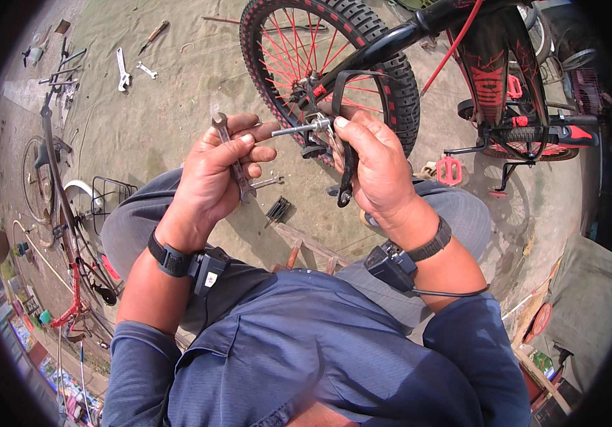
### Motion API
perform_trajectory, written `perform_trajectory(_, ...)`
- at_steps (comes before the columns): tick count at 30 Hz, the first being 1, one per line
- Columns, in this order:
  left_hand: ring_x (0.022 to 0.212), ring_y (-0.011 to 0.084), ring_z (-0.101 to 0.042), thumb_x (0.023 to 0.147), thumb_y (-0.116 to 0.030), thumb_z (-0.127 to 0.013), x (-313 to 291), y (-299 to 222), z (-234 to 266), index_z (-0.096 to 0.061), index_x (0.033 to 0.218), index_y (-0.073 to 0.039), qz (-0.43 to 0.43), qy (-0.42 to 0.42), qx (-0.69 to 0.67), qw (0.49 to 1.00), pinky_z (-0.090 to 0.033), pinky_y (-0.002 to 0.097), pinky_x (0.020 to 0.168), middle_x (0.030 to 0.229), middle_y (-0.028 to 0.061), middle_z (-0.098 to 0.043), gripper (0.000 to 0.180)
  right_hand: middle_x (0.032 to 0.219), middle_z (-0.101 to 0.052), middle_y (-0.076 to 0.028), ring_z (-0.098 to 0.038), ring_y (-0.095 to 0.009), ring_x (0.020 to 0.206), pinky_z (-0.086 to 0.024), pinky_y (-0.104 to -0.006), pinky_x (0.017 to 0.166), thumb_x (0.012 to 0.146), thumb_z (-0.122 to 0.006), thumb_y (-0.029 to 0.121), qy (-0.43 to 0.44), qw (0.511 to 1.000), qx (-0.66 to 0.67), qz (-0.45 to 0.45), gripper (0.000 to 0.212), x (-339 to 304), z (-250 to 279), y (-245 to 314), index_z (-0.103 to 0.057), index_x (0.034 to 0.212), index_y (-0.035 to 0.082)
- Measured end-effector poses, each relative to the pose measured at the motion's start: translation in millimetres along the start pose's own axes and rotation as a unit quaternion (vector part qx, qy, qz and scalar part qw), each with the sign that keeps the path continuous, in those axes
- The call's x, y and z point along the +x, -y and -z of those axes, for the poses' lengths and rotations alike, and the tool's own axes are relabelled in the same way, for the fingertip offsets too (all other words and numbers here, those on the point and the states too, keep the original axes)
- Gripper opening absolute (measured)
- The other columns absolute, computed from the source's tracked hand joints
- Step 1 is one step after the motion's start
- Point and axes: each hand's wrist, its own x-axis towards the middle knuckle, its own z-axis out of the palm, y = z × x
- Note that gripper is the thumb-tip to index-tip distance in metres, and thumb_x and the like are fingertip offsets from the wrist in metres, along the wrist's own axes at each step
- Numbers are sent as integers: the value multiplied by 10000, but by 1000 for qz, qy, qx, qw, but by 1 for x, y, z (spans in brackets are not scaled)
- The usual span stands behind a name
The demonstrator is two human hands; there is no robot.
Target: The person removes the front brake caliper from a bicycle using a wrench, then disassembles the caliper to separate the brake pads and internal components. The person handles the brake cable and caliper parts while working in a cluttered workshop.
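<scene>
My left hand [219,160] is closed round a steel open-end wrench [220,129], whose jaws show above and below the fingers. In my right hand [377,160] is a black bicycle caliper brake [348,175] with curved arms. Its threaded bolt [291,131] carries a nut and points toward my left fingertips; whether they touch it I cannot tell. Just beyond my hands stands a wheel with a knobbly black tyre [402,92] and red spokes, belonging to a black and red bicycle [391,44]. Part of the brake is hidden by my right fingers.
An adjustable wrench [122,70], a small wrench [146,70] and a screwdriver [154,35] lie on the ground cloth at the far left. Between my knees are another wrench [269,182] and a black pedal [279,208]. A red pedal [449,171] sticks out at right. Other bicycles stand at left.
</scene>
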Motion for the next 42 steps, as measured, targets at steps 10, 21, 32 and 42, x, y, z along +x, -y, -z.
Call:
perform_trajectory(10,957,255,-724,981,-35,-556,3,-12,-1,-402,1397,39,-18,-18,3,1000,-603,273,673,1258,272,-624,449,833,-531,82,-439,-10,698,-346,-187,609,995,-546,162,-12,1000,0,-5,190,0,2,-2,-646,1131,75)
perform_trajectory(21,1128,333,-669,924,21,-571,0,-10,-6,-391,1395,76,-23,-2,-34,999,-629,300,805,1342,279,-564,507,910,-598,35,-514,-29,774,-431,-202,699,1002,-527,113,1,1000,30,0,201,-1,2,-1,-618,1159,26)
perform_trajectory(32,1118,299,-675,938,42,-518,1,-2,-7,-534,1248,86,6,-47,29,998,-601,321,902,1238,235,-623,313,860,-583,64,-472,-10,721,-379,-187,653,1007,-536,133,2,1000,18,-4,217,1,6,-4,-636,1170,30)
perform_trajectory(42,1228,390,-600,921,67,-512,-1,-12,-10,-512,1286,81,-23,21,-16,999,-607,327,919,1334,284,-567,365,840,-567,77,-445,-3,705,-346,-184,626,1003,-536,140,-5,1000,22,-5,213,0,3,-3,-637,1155,33)
